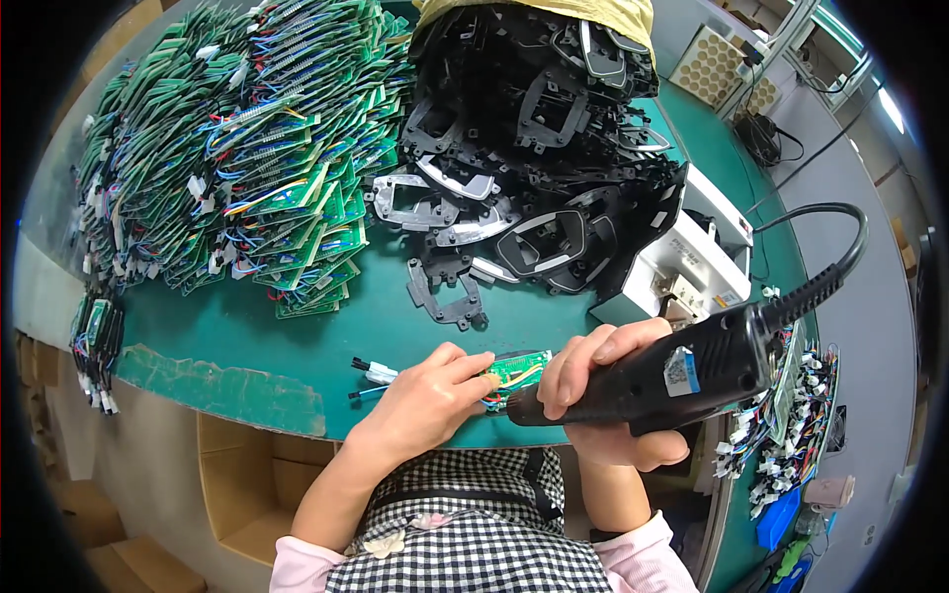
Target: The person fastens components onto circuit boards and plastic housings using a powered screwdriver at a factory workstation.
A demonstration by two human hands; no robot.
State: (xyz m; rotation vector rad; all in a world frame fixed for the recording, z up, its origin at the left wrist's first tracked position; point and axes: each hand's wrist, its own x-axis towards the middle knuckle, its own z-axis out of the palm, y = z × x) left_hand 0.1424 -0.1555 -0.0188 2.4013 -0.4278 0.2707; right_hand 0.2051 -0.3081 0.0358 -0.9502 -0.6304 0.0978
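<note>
My right hand (608, 385) is wrapped round a black corded electric screwdriver (682, 371), which lies nearly level with its tip toward the left. That tip meets the near edge of a green circuit board (521, 368) with coloured wires. Closed on the board's left part is my left hand (430, 400), its fingers pressing it near the table's front edge. White and black wire connectors (376, 373) stick out to the left of that hand. A dark edge shows behind the board, but what it belongs to is mostly hidden.
Piles of wired circuit boards (267, 148) cover the table's far left. Black plastic frames (554, 109) spill from a yellow sack (633, 15). A white machine (682, 257) stands right of them. More wired boards (796, 415) lie at right. The screwdriver's cable (855, 237) arches up behind it.
</note>
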